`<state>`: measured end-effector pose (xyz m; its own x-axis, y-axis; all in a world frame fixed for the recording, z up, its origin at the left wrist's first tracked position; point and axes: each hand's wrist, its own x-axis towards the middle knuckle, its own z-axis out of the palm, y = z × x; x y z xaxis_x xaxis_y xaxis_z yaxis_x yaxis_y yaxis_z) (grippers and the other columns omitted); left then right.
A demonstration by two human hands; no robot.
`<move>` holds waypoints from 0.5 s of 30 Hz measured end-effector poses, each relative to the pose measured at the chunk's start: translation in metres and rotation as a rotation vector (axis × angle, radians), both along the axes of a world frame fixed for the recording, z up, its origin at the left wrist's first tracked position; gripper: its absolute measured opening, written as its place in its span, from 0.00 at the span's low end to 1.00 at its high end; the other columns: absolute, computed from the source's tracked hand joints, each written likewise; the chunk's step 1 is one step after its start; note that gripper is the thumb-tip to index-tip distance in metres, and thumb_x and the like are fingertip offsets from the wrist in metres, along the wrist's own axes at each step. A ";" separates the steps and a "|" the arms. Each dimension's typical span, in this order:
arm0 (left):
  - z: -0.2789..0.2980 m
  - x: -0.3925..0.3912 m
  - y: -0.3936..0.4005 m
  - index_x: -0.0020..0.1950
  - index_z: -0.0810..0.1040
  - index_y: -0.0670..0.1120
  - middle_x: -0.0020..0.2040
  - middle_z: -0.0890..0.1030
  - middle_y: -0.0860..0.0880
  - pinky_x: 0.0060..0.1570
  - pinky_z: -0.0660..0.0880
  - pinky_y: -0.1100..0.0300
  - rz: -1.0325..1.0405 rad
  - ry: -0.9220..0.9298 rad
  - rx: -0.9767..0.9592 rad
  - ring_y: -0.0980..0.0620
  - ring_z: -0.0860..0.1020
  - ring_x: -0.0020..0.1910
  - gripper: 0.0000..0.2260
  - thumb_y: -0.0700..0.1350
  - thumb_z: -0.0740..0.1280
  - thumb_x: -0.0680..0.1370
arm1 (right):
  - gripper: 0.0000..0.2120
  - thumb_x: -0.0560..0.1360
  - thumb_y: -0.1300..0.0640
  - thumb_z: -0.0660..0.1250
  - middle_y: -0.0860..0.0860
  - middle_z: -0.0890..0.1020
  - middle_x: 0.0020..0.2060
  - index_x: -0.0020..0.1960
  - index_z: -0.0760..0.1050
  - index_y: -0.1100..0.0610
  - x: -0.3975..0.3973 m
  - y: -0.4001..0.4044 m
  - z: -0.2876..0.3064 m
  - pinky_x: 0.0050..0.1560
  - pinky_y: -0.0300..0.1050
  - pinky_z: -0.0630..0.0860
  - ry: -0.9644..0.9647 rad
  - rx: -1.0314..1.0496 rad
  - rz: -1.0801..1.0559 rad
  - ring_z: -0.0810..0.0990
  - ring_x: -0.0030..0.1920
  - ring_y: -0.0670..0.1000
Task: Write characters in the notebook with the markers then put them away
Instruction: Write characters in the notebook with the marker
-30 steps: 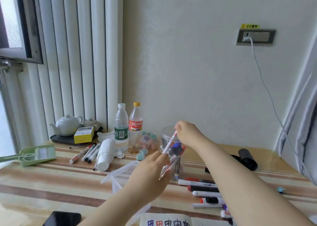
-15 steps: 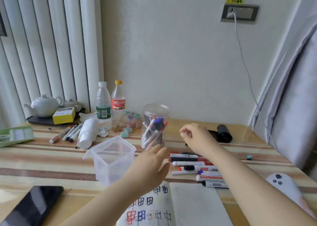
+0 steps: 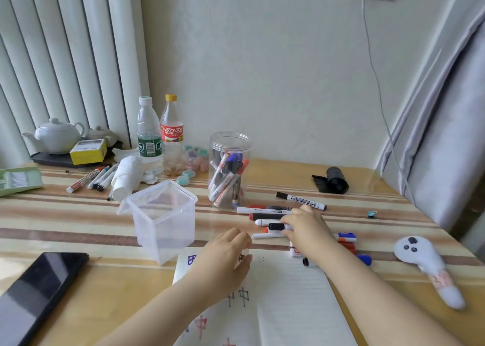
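An open notebook (image 3: 288, 293) with coloured characters on its left page lies at the table's near edge. My left hand (image 3: 223, 261) rests on that page, fingers relaxed and holding nothing. My right hand (image 3: 307, 230) is down on a loose pile of markers (image 3: 265, 210) just beyond the notebook. Its fingertips pinch a white marker with a black cap (image 3: 277, 226). A clear round jar (image 3: 229, 146) stands behind the pile with several markers inside. One more black-capped marker (image 3: 301, 200) lies apart to the right of the jar.
A clear square tub (image 3: 162, 214) stands left of my hands, and a dark phone (image 3: 39, 288) lies at the near left. Two bottles (image 3: 157, 141), a teapot (image 3: 56, 135), a tissue roll (image 3: 126, 177) and three markers (image 3: 89, 179) sit at the back left. A white controller (image 3: 425, 264) lies right.
Both hands let go of the marker dropped into the jar. My right hand came down onto the marker pile and my left hand sank onto the notebook. The view tilted downward.
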<state>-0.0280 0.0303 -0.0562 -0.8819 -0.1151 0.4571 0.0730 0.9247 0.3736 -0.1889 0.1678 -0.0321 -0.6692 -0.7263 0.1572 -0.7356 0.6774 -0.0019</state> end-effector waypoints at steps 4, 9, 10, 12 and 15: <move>0.001 0.004 -0.009 0.57 0.73 0.48 0.54 0.72 0.54 0.44 0.65 0.69 0.034 0.071 0.005 0.55 0.73 0.52 0.10 0.49 0.59 0.78 | 0.16 0.80 0.51 0.58 0.48 0.74 0.58 0.66 0.72 0.50 0.020 -0.002 0.013 0.65 0.46 0.61 0.106 -0.070 0.160 0.68 0.61 0.52; 0.004 0.009 -0.013 0.55 0.74 0.45 0.49 0.77 0.50 0.44 0.76 0.59 0.012 0.094 -0.026 0.50 0.77 0.47 0.19 0.56 0.54 0.76 | 0.08 0.73 0.53 0.67 0.48 0.76 0.42 0.52 0.79 0.51 0.071 -0.006 0.015 0.32 0.40 0.72 0.186 -0.175 0.374 0.78 0.38 0.48; 0.004 0.012 -0.012 0.55 0.74 0.45 0.49 0.76 0.50 0.44 0.74 0.59 0.030 0.063 -0.029 0.51 0.76 0.47 0.19 0.57 0.52 0.78 | 0.07 0.72 0.52 0.65 0.46 0.75 0.39 0.47 0.79 0.50 0.078 -0.007 0.013 0.28 0.37 0.70 0.192 -0.165 0.390 0.77 0.34 0.46; 0.000 0.022 -0.013 0.56 0.73 0.46 0.49 0.74 0.52 0.43 0.67 0.65 0.029 -0.005 -0.037 0.53 0.73 0.47 0.16 0.55 0.52 0.80 | 0.11 0.71 0.51 0.58 0.45 0.76 0.36 0.43 0.78 0.50 0.090 -0.007 0.007 0.25 0.37 0.71 0.213 -0.157 0.400 0.77 0.31 0.45; -0.002 0.036 -0.012 0.52 0.73 0.45 0.44 0.72 0.54 0.42 0.66 0.64 -0.035 -0.066 0.055 0.55 0.71 0.43 0.12 0.52 0.56 0.80 | 0.11 0.70 0.52 0.57 0.44 0.76 0.32 0.40 0.78 0.50 0.101 -0.007 -0.004 0.26 0.37 0.72 0.262 -0.108 0.454 0.77 0.31 0.45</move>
<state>0.0077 0.0185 -0.0578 -0.9137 -0.1073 0.3920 0.0782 0.9001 0.4287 -0.0875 0.1611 -0.0366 -0.2203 -0.9041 0.3662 -0.9397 0.2974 0.1689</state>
